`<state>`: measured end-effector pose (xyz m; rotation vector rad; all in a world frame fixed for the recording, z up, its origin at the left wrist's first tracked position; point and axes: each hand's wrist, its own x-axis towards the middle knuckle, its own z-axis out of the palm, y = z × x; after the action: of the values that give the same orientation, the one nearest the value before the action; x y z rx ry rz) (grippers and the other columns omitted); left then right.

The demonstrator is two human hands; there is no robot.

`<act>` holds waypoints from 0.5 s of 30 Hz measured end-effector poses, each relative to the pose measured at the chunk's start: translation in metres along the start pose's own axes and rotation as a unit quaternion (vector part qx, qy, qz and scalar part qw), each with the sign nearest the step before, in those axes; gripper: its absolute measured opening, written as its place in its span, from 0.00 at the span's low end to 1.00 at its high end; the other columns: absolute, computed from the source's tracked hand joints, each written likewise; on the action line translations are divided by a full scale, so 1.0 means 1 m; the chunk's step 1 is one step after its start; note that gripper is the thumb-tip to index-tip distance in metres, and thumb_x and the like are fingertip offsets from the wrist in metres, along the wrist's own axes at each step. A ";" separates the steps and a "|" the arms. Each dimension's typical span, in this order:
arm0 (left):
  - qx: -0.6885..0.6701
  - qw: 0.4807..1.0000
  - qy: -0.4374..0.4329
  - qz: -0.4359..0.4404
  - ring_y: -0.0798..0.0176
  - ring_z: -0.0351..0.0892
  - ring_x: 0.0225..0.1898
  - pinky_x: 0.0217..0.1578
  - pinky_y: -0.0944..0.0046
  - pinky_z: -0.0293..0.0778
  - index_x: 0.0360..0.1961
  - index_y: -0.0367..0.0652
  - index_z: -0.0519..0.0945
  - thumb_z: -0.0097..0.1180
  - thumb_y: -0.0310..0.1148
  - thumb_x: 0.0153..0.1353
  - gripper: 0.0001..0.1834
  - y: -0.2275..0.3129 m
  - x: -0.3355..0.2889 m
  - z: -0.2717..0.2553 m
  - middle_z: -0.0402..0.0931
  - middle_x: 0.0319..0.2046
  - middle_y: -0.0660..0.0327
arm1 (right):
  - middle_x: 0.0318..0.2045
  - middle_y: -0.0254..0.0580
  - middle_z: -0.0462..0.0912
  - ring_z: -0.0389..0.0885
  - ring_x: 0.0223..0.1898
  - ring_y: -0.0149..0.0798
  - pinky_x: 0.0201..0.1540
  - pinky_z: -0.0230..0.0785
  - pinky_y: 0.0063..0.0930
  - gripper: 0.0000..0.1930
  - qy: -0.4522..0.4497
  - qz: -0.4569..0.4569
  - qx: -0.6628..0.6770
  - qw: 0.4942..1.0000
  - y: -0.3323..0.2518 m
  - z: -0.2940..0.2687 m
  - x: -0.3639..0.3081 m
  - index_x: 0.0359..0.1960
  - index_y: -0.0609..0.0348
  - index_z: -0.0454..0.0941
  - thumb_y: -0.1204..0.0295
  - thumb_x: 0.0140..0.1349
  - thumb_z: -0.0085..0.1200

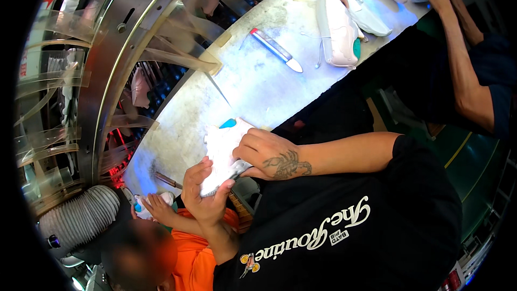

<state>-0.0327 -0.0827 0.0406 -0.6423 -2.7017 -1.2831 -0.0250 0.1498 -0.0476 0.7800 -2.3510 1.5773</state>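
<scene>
Both my hands hold a white sneaker [219, 153] over the near edge of the pale worktable, with a bit of teal showing at its far end. My left hand [203, 187] grips the near end, thumb on one side and fingers on the other. My right hand [264, 152] is closed over its right side, fingertips pressed on the upper and thumb low by the sole. The fingers cover part of the shoe. Beyond it on the table lies a slim blue-grey tool [276, 49] with a red end and a white pointed tip.
Pale sneakers [338, 40] and a white sole [366, 16] lie farther right on the worktable [188, 113]. A metal frame [116, 21] with clear plastic strips [183, 51] borders the left. Co-workers handle shoes at upper right and lower left, near a grey corrugated hose [81, 215].
</scene>
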 end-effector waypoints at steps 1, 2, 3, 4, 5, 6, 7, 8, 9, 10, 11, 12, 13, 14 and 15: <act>0.041 0.999 -0.002 -0.001 0.45 0.87 0.51 0.56 0.50 0.82 0.49 0.34 0.83 0.85 0.33 0.52 0.28 0.004 0.002 -0.002 0.86 0.49 0.46 | 0.44 0.47 0.80 0.80 0.50 0.52 0.56 0.72 0.45 0.23 -0.001 0.006 0.002 1.000 0.000 0.002 0.001 0.44 0.58 0.78 0.59 0.55 0.76; 0.082 0.997 -0.004 -0.002 0.43 0.86 0.52 0.57 0.50 0.81 0.51 0.33 0.83 0.84 0.33 0.53 0.28 0.012 0.006 -0.006 0.85 0.50 0.45 | 0.43 0.46 0.80 0.79 0.49 0.52 0.54 0.71 0.45 0.22 0.002 -0.001 -0.002 1.000 0.000 0.003 0.003 0.44 0.57 0.78 0.61 0.55 0.76; 0.123 0.992 -0.007 -0.004 0.42 0.85 0.52 0.58 0.49 0.80 0.52 0.32 0.83 0.83 0.33 0.54 0.29 0.017 0.009 -0.008 0.84 0.51 0.44 | 0.42 0.45 0.79 0.79 0.48 0.51 0.53 0.70 0.44 0.22 0.004 -0.006 -0.006 1.000 0.000 0.003 0.006 0.45 0.57 0.78 0.62 0.55 0.76; 0.151 0.988 -0.004 -0.017 0.41 0.83 0.54 0.59 0.49 0.78 0.55 0.31 0.82 0.83 0.34 0.54 0.30 0.020 0.007 -0.008 0.83 0.53 0.43 | 0.41 0.44 0.79 0.79 0.47 0.50 0.51 0.69 0.44 0.21 0.007 -0.012 -0.010 1.000 0.000 0.003 0.008 0.45 0.56 0.79 0.63 0.54 0.75; 0.179 0.983 -0.001 -0.029 0.40 0.82 0.56 0.60 0.48 0.77 0.57 0.31 0.81 0.82 0.34 0.55 0.32 0.023 0.005 -0.007 0.81 0.55 0.42 | 0.41 0.43 0.78 0.78 0.47 0.50 0.51 0.69 0.44 0.21 0.006 -0.017 -0.007 1.000 0.003 0.004 0.012 0.45 0.56 0.78 0.64 0.54 0.75; 0.207 0.977 0.002 -0.042 0.39 0.80 0.58 0.61 0.47 0.76 0.59 0.31 0.80 0.82 0.34 0.55 0.34 0.025 0.003 -0.006 0.79 0.57 0.41 | 0.40 0.43 0.78 0.78 0.47 0.50 0.52 0.69 0.44 0.20 0.004 -0.023 -0.004 1.000 0.008 0.006 0.016 0.44 0.55 0.78 0.65 0.54 0.75; 0.220 0.974 0.001 -0.047 0.38 0.79 0.59 0.62 0.47 0.74 0.60 0.31 0.79 0.82 0.34 0.55 0.35 0.027 0.002 -0.004 0.78 0.58 0.41 | 0.40 0.43 0.78 0.78 0.47 0.50 0.53 0.69 0.44 0.20 0.004 -0.030 0.002 1.000 0.012 0.009 0.020 0.43 0.55 0.77 0.66 0.54 0.74; 0.233 0.971 -0.001 -0.052 0.37 0.77 0.60 0.63 0.46 0.73 0.62 0.31 0.77 0.82 0.34 0.55 0.37 0.029 0.002 -0.001 0.76 0.60 0.41 | 0.40 0.43 0.79 0.79 0.46 0.52 0.51 0.69 0.46 0.18 0.005 -0.033 0.016 0.999 0.015 0.012 0.024 0.41 0.54 0.76 0.67 0.54 0.73; 0.245 0.968 -0.003 -0.057 0.37 0.76 0.61 0.64 0.46 0.72 0.64 0.31 0.76 0.82 0.34 0.55 0.39 0.029 0.002 0.002 0.74 0.61 0.40 | 0.40 0.43 0.79 0.79 0.46 0.52 0.51 0.70 0.46 0.18 -0.006 -0.021 0.032 0.999 0.019 0.013 0.025 0.41 0.53 0.76 0.67 0.54 0.73; 0.250 0.967 -0.011 -0.056 0.38 0.73 0.62 0.64 0.45 0.70 0.64 0.32 0.74 0.84 0.34 0.52 0.42 0.034 0.006 0.008 0.71 0.61 0.41 | 0.40 0.43 0.79 0.80 0.46 0.53 0.51 0.70 0.47 0.17 -0.016 -0.009 0.048 0.999 0.023 0.013 0.027 0.41 0.53 0.76 0.68 0.54 0.72; 0.252 0.966 -0.001 -0.054 0.38 0.72 0.61 0.63 0.45 0.70 0.63 0.32 0.74 0.84 0.34 0.51 0.42 0.030 0.006 0.009 0.71 0.60 0.41 | 0.40 0.43 0.79 0.80 0.45 0.54 0.51 0.70 0.48 0.17 -0.027 0.003 0.063 0.998 0.025 0.014 0.028 0.41 0.53 0.76 0.68 0.54 0.72; 0.255 0.965 0.007 -0.053 0.38 0.72 0.60 0.63 0.44 0.70 0.63 0.32 0.74 0.85 0.34 0.50 0.42 0.026 0.004 0.012 0.71 0.59 0.42 | 0.39 0.44 0.79 0.80 0.44 0.56 0.49 0.72 0.49 0.16 -0.024 0.008 0.076 0.997 0.025 0.014 0.028 0.41 0.52 0.76 0.70 0.55 0.71; 0.257 0.965 0.016 -0.052 0.38 0.72 0.59 0.62 0.44 0.70 0.62 0.32 0.74 0.85 0.33 0.49 0.42 0.022 0.003 0.013 0.70 0.58 0.42 | 0.39 0.44 0.79 0.81 0.44 0.56 0.49 0.72 0.48 0.16 -0.025 0.011 0.078 0.997 0.024 0.015 0.030 0.41 0.53 0.76 0.70 0.55 0.71; 0.265 0.963 0.024 -0.049 0.40 0.73 0.58 0.61 0.45 0.70 0.60 0.33 0.74 0.86 0.33 0.48 0.42 0.020 0.003 0.014 0.71 0.56 0.43 | 0.39 0.44 0.79 0.81 0.44 0.55 0.48 0.72 0.48 0.16 -0.026 0.015 0.081 0.996 0.023 0.015 0.031 0.41 0.53 0.76 0.70 0.54 0.71; 0.262 0.963 0.028 -0.048 0.40 0.73 0.58 0.61 0.45 0.70 0.60 0.33 0.74 0.86 0.33 0.48 0.41 0.017 0.003 0.014 0.71 0.56 0.43 | 0.39 0.44 0.80 0.81 0.44 0.55 0.48 0.72 0.48 0.16 -0.027 0.019 0.082 0.996 0.023 0.016 0.032 0.41 0.53 0.76 0.71 0.54 0.71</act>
<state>-0.0267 -0.0614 0.0447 -0.4054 -2.8662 -0.5338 -0.0622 0.1320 -0.0577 0.8247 -2.3086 1.8055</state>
